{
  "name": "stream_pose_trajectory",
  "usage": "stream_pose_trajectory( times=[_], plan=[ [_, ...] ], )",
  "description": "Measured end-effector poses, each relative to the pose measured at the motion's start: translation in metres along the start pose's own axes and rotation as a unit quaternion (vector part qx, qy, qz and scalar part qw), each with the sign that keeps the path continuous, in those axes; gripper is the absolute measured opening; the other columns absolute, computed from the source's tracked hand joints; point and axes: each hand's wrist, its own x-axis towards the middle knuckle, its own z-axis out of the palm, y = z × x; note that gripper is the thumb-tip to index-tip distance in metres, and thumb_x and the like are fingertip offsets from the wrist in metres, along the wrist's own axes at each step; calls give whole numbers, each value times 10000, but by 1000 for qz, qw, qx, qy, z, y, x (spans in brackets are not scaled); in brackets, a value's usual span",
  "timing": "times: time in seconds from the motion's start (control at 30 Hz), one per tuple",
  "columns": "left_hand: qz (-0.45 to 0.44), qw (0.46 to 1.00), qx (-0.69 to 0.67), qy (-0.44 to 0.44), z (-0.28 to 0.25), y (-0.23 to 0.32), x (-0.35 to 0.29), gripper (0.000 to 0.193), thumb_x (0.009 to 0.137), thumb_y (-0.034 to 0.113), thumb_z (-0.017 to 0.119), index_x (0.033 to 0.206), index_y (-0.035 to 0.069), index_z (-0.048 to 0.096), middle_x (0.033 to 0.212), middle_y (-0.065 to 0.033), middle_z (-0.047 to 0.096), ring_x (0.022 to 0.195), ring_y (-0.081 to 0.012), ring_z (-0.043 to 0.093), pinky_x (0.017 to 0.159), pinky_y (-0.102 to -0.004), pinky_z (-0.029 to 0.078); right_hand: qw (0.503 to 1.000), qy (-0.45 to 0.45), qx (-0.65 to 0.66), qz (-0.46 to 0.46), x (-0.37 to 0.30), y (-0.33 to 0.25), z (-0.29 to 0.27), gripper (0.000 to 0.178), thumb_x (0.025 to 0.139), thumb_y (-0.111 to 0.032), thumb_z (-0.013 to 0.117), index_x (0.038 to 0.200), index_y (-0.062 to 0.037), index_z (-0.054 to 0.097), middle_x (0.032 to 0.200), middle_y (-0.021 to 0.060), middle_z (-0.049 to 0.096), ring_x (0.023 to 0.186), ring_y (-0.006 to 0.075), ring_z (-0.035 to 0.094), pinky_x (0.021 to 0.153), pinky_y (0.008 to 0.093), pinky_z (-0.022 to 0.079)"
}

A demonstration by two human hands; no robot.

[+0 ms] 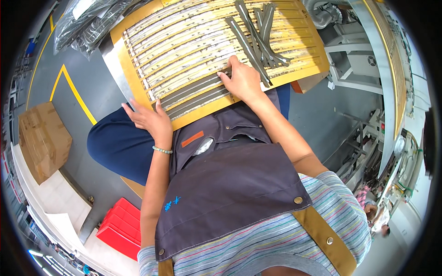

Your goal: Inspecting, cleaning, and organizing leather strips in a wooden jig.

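Note:
A yellow board [320, 69] with many long parallel grooves lies across my lap. Two dark grey strips, the upper one [193, 89] and the lower one [198, 101], lie in the grooves along its near edge. At the left ends of these strips, my left hand [149, 122] has its fingers spread and its thumb by the board's edge. My right hand [243, 82] rests over their right ends, thumb and forefinger apart on the upper strip; its other fingers are hidden. Several loose dark strips with a pale centre line [248, 43] lie crossed in a pile beyond it.
Clear plastic bags of dark pieces [99, 27] are at the far left. A cardboard box [43, 138] and a red bin [122, 227] stand left. White machine framing [354, 64] and a silvery duct [324, 16] are at the right. Other people [380, 216] are in the right background.

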Motion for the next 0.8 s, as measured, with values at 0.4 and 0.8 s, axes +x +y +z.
stream_pose_trajectory(
  times=[0.4,0.8],
  plan=[
    [499,821,-81,-265,32,89,21,495,937,280,649,1391,93,588,1541,12,464,1449,-286,353,1176,-472,285,983,57,47,169,-30,64,-72,534,972,-441,618,1276,-3,587,723,121,656,702,315,675,660,435,505],
    [543,802,-68,-241,50,109,23,544,945,294,627,1454,128,531,1524,10,476,1435,-258,370,1175,-472,288,995,74,23,56,-11,51,-60,336,911,-293,697,1123,-33,680,791,96,654,744,297,655,673,426,509]
  ],
)
